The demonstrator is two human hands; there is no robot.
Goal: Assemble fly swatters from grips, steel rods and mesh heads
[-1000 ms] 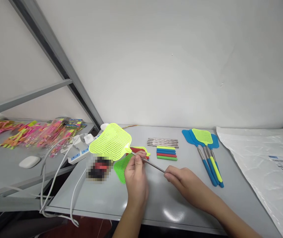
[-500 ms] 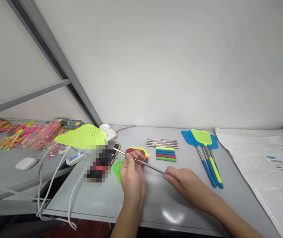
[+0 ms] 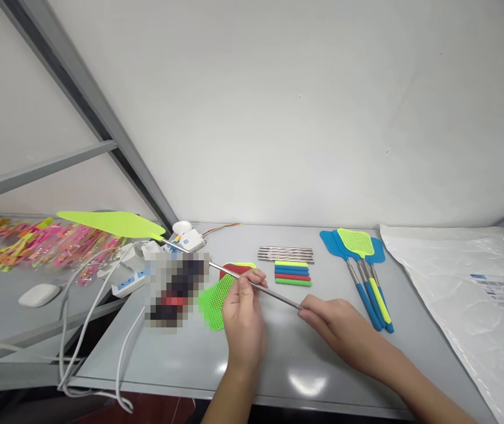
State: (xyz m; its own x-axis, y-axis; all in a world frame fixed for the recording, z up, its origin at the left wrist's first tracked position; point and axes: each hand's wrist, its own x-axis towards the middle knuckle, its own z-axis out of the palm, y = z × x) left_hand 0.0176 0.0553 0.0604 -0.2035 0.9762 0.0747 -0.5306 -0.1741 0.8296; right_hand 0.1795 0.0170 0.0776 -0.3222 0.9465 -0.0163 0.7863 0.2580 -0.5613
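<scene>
A fly swatter point(image 3: 113, 224) with a yellow-green head points left, its slim metal rod stretched out across the table. My left hand point(image 3: 245, 312) is closed around the rod near its middle. At the rod's right end, my right hand point(image 3: 335, 327) grips it, hiding the tip. Under the rod and beside my left hand lie loose mesh swatter heads: a green one point(image 3: 217, 303), and a red one point(image 3: 225, 273) over a yellow one. Behind my hands are several silver rods point(image 3: 285, 254) in a row and several coloured grip sleeves point(image 3: 292, 274), yellow, blue, red and green.
Several blue and yellow swatters with handles point(image 3: 369, 294) lie to the right, beside a white plastic bag point(image 3: 450, 294). Left are a pixelated patch, a power strip point(image 3: 128, 284), white cables point(image 3: 86, 330) and a shelf heaped with pink and orange packets point(image 3: 57, 247).
The swatter head has moved left and turned nearly edge-on, and more rod shows between it and my left hand. Both hands sit slightly further right in view.
</scene>
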